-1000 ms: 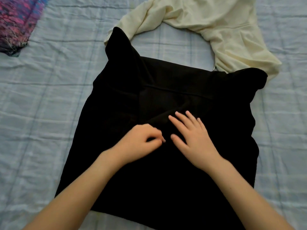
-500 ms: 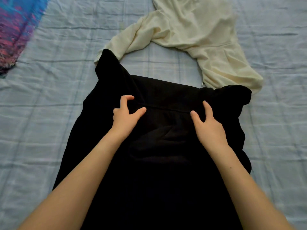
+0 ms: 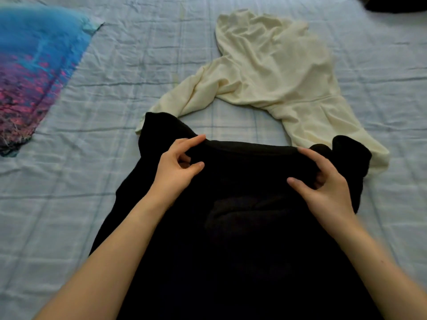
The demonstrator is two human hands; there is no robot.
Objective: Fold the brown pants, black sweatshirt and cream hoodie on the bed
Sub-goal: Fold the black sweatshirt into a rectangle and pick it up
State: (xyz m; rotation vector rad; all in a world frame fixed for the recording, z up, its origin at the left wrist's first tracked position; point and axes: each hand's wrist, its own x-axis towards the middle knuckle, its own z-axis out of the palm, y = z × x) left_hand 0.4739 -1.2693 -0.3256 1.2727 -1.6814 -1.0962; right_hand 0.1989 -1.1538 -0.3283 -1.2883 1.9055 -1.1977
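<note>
The black sweatshirt (image 3: 231, 227) lies spread on the bed in front of me, its far edge rolled up. My left hand (image 3: 178, 167) grips that far edge near its left end, fingers curled over the fabric. My right hand (image 3: 323, 183) grips the same edge near its right end, thumb in front. The cream hoodie (image 3: 272, 72) lies crumpled just beyond, one sleeve reaching under the sweatshirt's left corner. I see no brown pants that I can name for sure.
The bed (image 3: 115, 100) has a light blue checked sheet. A blue and pink patterned cloth (image 3: 27, 72) lies at the far left. A dark item (image 3: 397, 3) sits at the top right corner.
Both hands have moved from the sweatshirt's middle up to its far edge and taken hold of it. The view has tilted toward the far side of the bed.
</note>
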